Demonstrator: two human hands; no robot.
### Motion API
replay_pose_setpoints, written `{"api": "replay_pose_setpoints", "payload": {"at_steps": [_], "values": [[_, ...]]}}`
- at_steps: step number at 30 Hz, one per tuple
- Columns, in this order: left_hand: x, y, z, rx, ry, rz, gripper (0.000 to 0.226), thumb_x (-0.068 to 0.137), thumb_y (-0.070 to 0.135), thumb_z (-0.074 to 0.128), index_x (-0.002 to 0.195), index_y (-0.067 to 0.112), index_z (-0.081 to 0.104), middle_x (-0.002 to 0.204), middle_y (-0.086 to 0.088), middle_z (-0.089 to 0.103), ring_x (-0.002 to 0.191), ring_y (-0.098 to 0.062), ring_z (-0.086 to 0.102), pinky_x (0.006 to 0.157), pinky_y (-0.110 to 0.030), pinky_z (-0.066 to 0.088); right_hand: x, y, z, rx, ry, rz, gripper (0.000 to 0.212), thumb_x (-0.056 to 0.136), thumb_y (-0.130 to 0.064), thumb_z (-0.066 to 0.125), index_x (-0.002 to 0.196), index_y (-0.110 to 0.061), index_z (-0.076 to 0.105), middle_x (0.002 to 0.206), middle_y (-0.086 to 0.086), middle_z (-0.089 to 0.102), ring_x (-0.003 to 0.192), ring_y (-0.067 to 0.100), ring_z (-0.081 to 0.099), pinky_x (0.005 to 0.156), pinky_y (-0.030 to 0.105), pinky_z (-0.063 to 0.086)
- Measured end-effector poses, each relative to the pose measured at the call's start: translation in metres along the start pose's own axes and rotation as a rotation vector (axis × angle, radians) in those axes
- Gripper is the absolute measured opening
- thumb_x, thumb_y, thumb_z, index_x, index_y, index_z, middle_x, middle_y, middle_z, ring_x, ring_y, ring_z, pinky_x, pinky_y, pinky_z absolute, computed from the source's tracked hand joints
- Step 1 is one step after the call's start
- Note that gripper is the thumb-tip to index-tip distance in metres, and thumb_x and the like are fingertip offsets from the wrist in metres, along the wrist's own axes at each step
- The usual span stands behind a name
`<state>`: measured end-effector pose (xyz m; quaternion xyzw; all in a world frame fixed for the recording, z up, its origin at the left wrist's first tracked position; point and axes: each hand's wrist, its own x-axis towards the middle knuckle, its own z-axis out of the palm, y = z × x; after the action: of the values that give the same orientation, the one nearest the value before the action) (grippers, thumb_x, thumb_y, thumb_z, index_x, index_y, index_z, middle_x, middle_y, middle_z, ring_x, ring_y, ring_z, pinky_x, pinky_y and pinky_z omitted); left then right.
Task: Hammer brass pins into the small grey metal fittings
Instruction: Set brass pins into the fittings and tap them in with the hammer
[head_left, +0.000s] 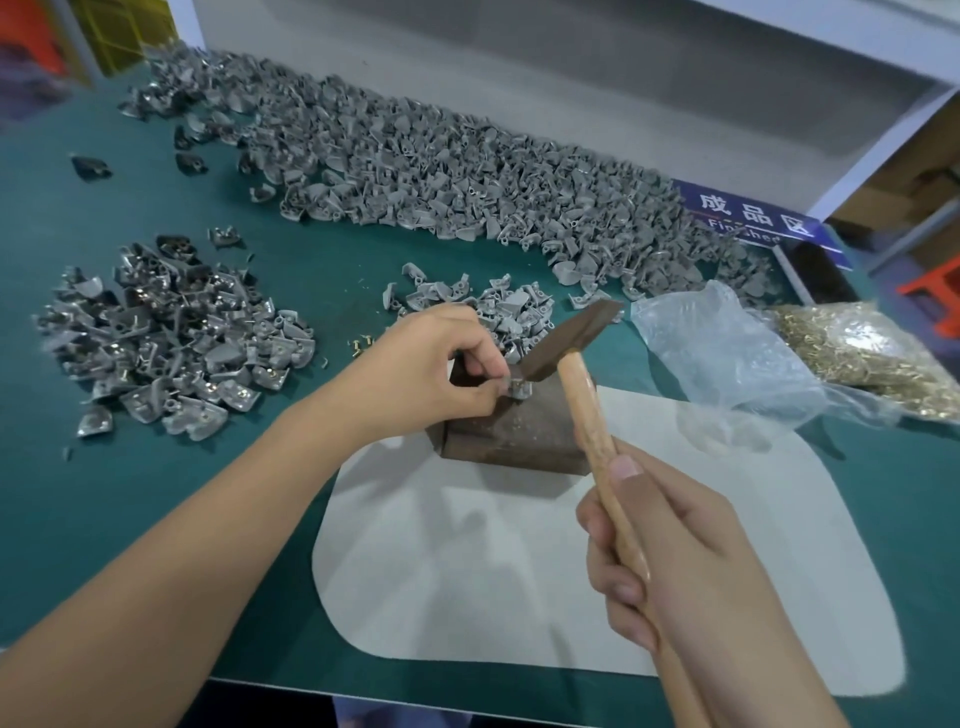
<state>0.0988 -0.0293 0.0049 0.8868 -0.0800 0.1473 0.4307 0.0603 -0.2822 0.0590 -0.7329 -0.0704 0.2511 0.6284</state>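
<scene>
My left hand (436, 358) pinches a small grey fitting (518, 388) on top of a dark metal block (514, 434). My right hand (670, 551) grips the wooden handle of a hammer (571, 338), whose brown head hangs just above and to the right of the fitting. Any pin in the fitting is hidden by my fingers. A few loose brass pins (359, 344) lie on the green table left of my left hand.
A long heap of grey fittings (441, 171) runs along the back. A smaller pile with brass pins in them (171, 332) lies at left. A clear bag (722, 348) and a bag of brass pins (872, 353) sit at right. A grey mat (519, 571) lies under the block.
</scene>
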Motion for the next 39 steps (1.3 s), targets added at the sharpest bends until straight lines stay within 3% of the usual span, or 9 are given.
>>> {"api": "replay_pose_setpoints", "payload": {"at_steps": [4, 9, 13, 18, 22, 26, 29, 34, 39], "values": [[0.0, 0.0, 0.0, -0.001, 0.002, 0.013, 0.012, 0.082, 0.016, 0.082, 0.081, 0.026, 0.075, 0.079, 0.017, 0.058, 0.083, -0.007, 0.058, 0.073, -0.022, 0.047, -0.002, -0.001, 0.0, 0.019, 0.032, -0.09, 0.033, 0.096, -0.044, 0.05, 0.096, -0.019, 0.073, 0.071, 0.003, 0.048, 0.047, 0.014, 0.032, 0.047, 0.025, 0.019], [0.0, -0.001, -0.002, 0.01, -0.003, 0.001, 0.011, 0.083, 0.02, 0.081, 0.08, 0.027, 0.074, 0.078, 0.016, 0.057, 0.082, -0.009, 0.058, 0.073, -0.025, 0.047, -0.001, 0.001, -0.007, -0.065, -0.007, 0.001, 0.037, 0.107, -0.038, 0.053, 0.088, -0.008, 0.063, 0.071, 0.003, 0.047, 0.048, 0.015, 0.031, 0.046, 0.025, 0.019], [0.001, -0.001, -0.002, 0.003, -0.012, 0.001, 0.01, 0.083, 0.021, 0.081, 0.08, 0.027, 0.074, 0.078, 0.016, 0.057, 0.084, -0.01, 0.058, 0.073, -0.021, 0.046, -0.005, -0.005, -0.006, -0.038, 0.051, -0.141, 0.033, 0.096, -0.043, 0.049, 0.1, -0.021, 0.074, 0.07, 0.001, 0.048, 0.048, 0.015, 0.031, 0.046, 0.026, 0.019], [0.001, -0.002, -0.003, 0.007, -0.009, 0.005, 0.011, 0.084, 0.017, 0.082, 0.08, 0.025, 0.074, 0.077, 0.016, 0.056, 0.082, -0.01, 0.058, 0.072, -0.019, 0.044, -0.001, -0.001, -0.005, -0.063, -0.038, 0.002, 0.032, 0.109, -0.035, 0.05, 0.096, -0.013, 0.068, 0.07, 0.003, 0.046, 0.048, 0.014, 0.03, 0.047, 0.024, 0.019], [0.001, -0.002, -0.003, 0.015, -0.01, 0.01, 0.008, 0.084, 0.019, 0.081, 0.082, 0.024, 0.075, 0.077, 0.017, 0.056, 0.082, -0.007, 0.058, 0.073, -0.016, 0.044, -0.005, -0.002, -0.003, -0.052, 0.014, -0.117, 0.035, 0.098, -0.043, 0.049, 0.094, -0.015, 0.069, 0.07, 0.003, 0.046, 0.049, 0.015, 0.03, 0.046, 0.025, 0.019], [0.001, -0.002, -0.004, 0.004, -0.014, 0.01, 0.011, 0.084, 0.016, 0.082, 0.081, 0.024, 0.075, 0.077, 0.016, 0.056, 0.081, -0.008, 0.057, 0.072, -0.018, 0.044, -0.002, 0.003, 0.001, -0.085, -0.019, -0.072, 0.035, 0.11, -0.036, 0.048, 0.087, -0.019, 0.067, 0.07, 0.004, 0.042, 0.052, 0.019, 0.026, 0.046, 0.033, 0.014], [0.001, -0.002, -0.004, -0.007, -0.02, 0.007, 0.012, 0.084, 0.016, 0.081, 0.081, 0.025, 0.074, 0.078, 0.015, 0.055, 0.081, -0.009, 0.057, 0.072, -0.023, 0.046, -0.001, 0.0, -0.005, -0.118, -0.027, -0.064, 0.04, 0.109, -0.035, 0.048, 0.078, -0.012, 0.059, 0.07, 0.005, 0.043, 0.051, 0.017, 0.029, 0.047, 0.034, 0.014], [0.002, -0.002, -0.003, -0.016, -0.022, -0.004, 0.012, 0.084, 0.017, 0.081, 0.081, 0.026, 0.074, 0.078, 0.015, 0.056, 0.081, -0.008, 0.057, 0.073, -0.026, 0.047, -0.003, 0.002, 0.0, -0.035, 0.017, -0.138, 0.033, 0.102, -0.043, 0.048, 0.099, -0.022, 0.073, 0.072, 0.011, 0.04, 0.052, 0.02, 0.026, 0.046, 0.03, 0.015], [0.001, -0.002, -0.003, -0.003, -0.019, 0.003, 0.014, 0.085, 0.016, 0.081, 0.081, 0.026, 0.073, 0.079, 0.015, 0.056, 0.081, -0.007, 0.058, 0.072, -0.018, 0.045, -0.001, 0.007, -0.004, -0.055, -0.014, -0.091, 0.034, 0.106, -0.039, 0.05, 0.093, -0.015, 0.069, 0.07, 0.002, 0.048, 0.049, 0.016, 0.03, 0.045, 0.03, 0.016]]}}
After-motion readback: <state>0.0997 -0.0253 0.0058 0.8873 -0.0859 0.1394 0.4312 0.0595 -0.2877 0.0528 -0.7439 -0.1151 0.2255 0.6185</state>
